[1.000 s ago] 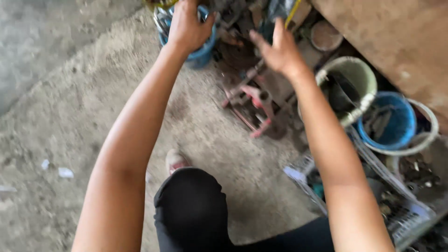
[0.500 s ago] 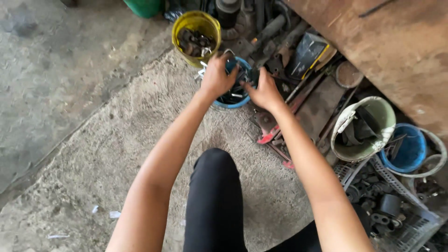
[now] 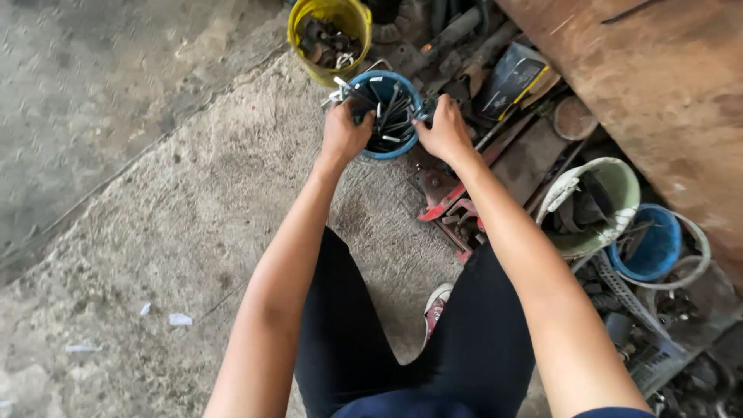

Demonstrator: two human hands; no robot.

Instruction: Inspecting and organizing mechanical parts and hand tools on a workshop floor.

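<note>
A small blue bucket (image 3: 402, 87) full of dark metal tools and bolts stands on the concrete floor ahead of my knees. My left hand (image 3: 345, 133) grips its left rim. My right hand (image 3: 443, 131) grips its right rim. Both arms reach forward over my dark trousers. Just behind the blue bucket sits a yellow bucket (image 3: 313, 23) holding rusty metal parts.
Red-handled tools (image 3: 447, 209) lie on the floor to the right. A pale green bucket (image 3: 619, 190), a second blue bucket (image 3: 658, 248) and a grey crate (image 3: 658, 348) of parts crowd the right side under a rusty brown board (image 3: 665, 85). Paper scraps (image 3: 179, 319) lie left.
The view has tilted so the buckets sit higher in frame. Both hands came together from reaching apart and now clasp the blue bucket's rim on either side.
</note>
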